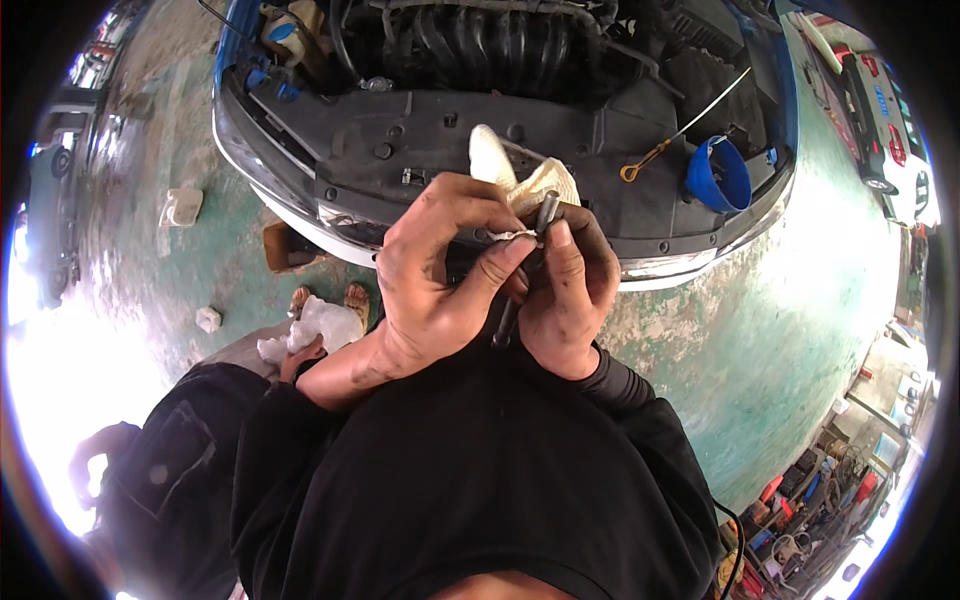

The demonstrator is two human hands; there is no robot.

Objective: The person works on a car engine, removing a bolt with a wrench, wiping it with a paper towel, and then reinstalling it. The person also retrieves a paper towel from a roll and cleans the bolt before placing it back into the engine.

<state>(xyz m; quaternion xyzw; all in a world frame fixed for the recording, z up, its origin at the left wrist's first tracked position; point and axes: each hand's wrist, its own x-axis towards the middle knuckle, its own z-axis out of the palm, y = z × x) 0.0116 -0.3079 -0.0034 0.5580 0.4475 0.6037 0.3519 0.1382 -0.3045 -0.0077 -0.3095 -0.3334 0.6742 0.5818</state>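
Close together over the car's front edge, both my hands are closed at a metal socket extension bar (548,208). Its silver cylindrical end points up, and its dark lower end shows beneath my fingers. My right hand (567,300) grips this bar between thumb and fingers. With thumb and forefinger, my left hand (435,275) pinches a thin twisted white strip (512,236), whose end touches the bar near its silver top. Just beyond my fingers a cream knitted glove (487,155) lies on the black front cover (350,140). My fingers hide the middle of the bar.
The car's open engine bay (490,45) is ahead. A dipstick with a yellow handle (645,160) and a blue funnel (718,180) rest at its right. Another person in dark clothes (180,470) is close on my left, a hand at a clear plastic bag (325,325).
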